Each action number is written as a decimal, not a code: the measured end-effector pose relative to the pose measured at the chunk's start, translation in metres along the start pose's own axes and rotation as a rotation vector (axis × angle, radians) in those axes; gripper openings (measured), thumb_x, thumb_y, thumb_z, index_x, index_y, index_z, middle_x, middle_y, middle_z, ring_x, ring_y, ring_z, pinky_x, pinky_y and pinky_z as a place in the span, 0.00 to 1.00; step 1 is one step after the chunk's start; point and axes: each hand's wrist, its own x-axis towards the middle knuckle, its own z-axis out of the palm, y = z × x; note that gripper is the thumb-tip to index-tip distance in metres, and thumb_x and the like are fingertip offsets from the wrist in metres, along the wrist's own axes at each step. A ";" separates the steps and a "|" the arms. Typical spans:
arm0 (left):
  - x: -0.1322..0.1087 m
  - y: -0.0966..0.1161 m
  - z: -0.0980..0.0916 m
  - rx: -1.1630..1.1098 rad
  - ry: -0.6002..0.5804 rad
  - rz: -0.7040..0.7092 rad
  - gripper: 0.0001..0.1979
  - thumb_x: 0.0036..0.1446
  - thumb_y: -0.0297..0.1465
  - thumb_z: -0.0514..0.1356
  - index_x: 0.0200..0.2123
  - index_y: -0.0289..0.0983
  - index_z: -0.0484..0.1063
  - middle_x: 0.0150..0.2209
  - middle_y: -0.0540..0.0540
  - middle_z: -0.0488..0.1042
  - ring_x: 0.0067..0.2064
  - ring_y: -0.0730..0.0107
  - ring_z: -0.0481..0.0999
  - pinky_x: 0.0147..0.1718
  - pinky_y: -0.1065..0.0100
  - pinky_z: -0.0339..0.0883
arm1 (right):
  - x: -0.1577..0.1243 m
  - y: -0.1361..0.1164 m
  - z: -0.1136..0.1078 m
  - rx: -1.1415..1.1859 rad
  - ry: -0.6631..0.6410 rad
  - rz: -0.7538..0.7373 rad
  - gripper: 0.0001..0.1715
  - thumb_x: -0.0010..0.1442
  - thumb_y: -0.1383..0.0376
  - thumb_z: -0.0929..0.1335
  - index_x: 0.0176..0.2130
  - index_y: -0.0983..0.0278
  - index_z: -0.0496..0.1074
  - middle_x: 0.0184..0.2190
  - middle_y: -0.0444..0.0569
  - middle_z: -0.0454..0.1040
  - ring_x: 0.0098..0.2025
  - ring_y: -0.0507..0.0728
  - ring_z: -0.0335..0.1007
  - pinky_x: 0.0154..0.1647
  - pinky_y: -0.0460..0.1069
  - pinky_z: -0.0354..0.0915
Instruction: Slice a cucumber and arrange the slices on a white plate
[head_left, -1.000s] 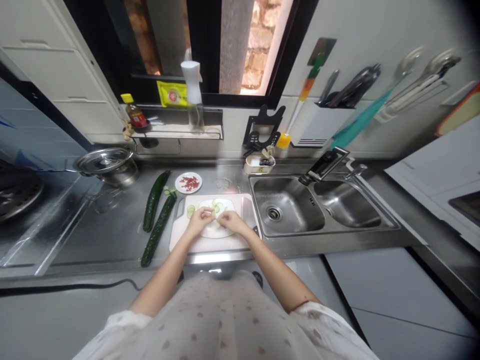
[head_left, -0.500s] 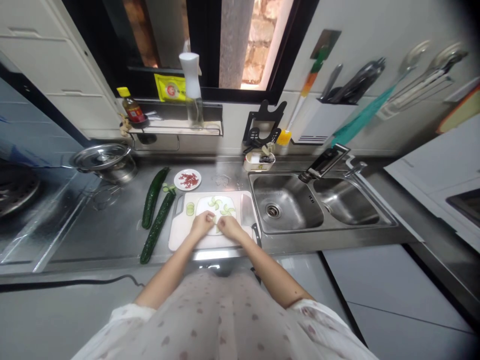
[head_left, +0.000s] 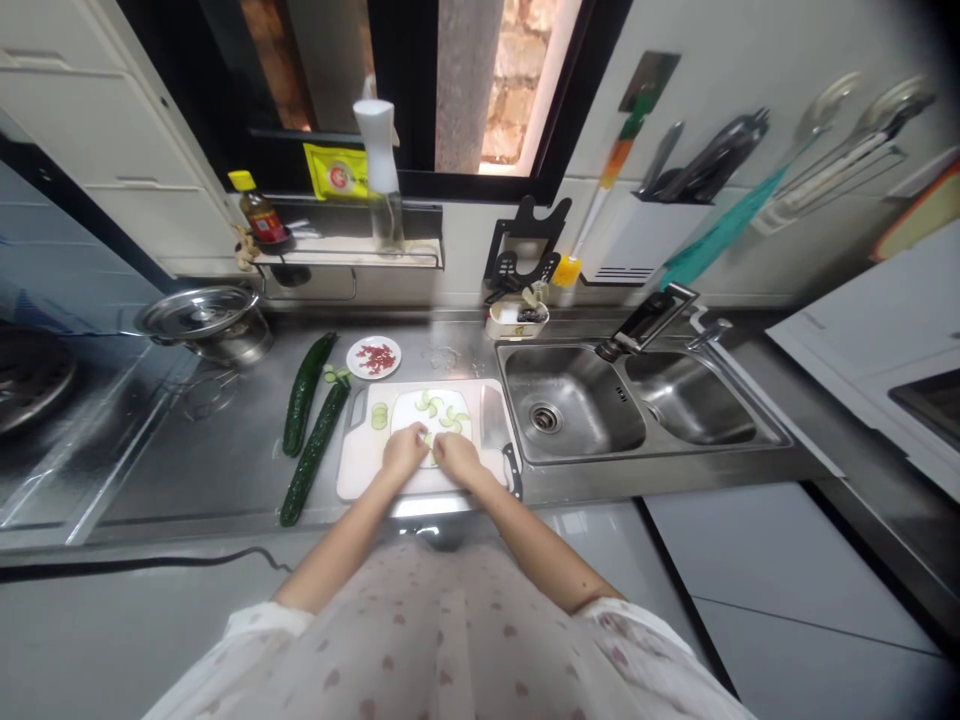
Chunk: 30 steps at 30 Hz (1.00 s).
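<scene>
My left hand [head_left: 406, 450] and my right hand [head_left: 454, 460] meet over the near part of a white plate [head_left: 405, 410], fingers pinched around a small pale-green cucumber slice [head_left: 428, 440]. Fingers partly hide that slice. Farther back on the plate, curved slices form two pinwheel shapes, one cucumber pinwheel [head_left: 430, 403] at the middle and another pinwheel [head_left: 453, 417] to the right. Beneath the plate is a white cutting board [head_left: 358, 470]. A short stack of cucumber slices [head_left: 379, 415] rests on its left side. A knife [head_left: 513, 470] lies along its right edge.
Left of the board lie a whole cucumber [head_left: 306, 395] and a cut cucumber [head_left: 315, 455]. Behind it stands a small plate with chopped red bits [head_left: 375, 356]. A double sink [head_left: 574, 400] is to the right, a lidded pot [head_left: 214, 325] at the back left.
Both hands stay over the near part of the plate, with only slight finger shifts around the slice. The view has tilted slightly.
</scene>
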 end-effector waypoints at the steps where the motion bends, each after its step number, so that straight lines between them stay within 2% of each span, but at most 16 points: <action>1: -0.001 0.001 -0.001 0.009 -0.006 0.006 0.17 0.53 0.26 0.56 0.46 0.39 0.76 0.38 0.41 0.79 0.40 0.60 0.75 0.38 0.68 0.61 | 0.000 0.000 0.001 0.005 0.003 -0.002 0.13 0.64 0.66 0.61 0.39 0.66 0.74 0.37 0.55 0.77 0.40 0.57 0.71 0.35 0.47 0.57; 10: -0.005 0.002 -0.007 0.075 -0.055 -0.023 0.14 0.56 0.36 0.59 0.44 0.42 0.77 0.37 0.46 0.79 0.40 0.64 0.75 0.35 0.70 0.61 | -0.006 0.005 0.009 -0.023 0.024 -0.105 0.16 0.66 0.66 0.59 0.45 0.63 0.73 0.41 0.52 0.75 0.42 0.55 0.68 0.40 0.46 0.57; 20: -0.005 0.001 -0.007 0.110 -0.064 -0.030 0.14 0.57 0.39 0.58 0.45 0.44 0.76 0.37 0.48 0.79 0.40 0.65 0.75 0.35 0.70 0.62 | -0.007 0.004 0.007 -0.081 -0.016 -0.089 0.18 0.67 0.64 0.58 0.47 0.62 0.74 0.42 0.52 0.73 0.42 0.55 0.67 0.39 0.46 0.57; 30: -0.007 0.003 -0.009 0.109 -0.062 -0.021 0.13 0.57 0.38 0.58 0.44 0.44 0.76 0.36 0.49 0.78 0.39 0.65 0.75 0.34 0.70 0.61 | -0.007 0.005 0.009 -0.074 -0.007 -0.099 0.18 0.68 0.64 0.58 0.47 0.61 0.74 0.42 0.51 0.73 0.42 0.55 0.66 0.39 0.46 0.57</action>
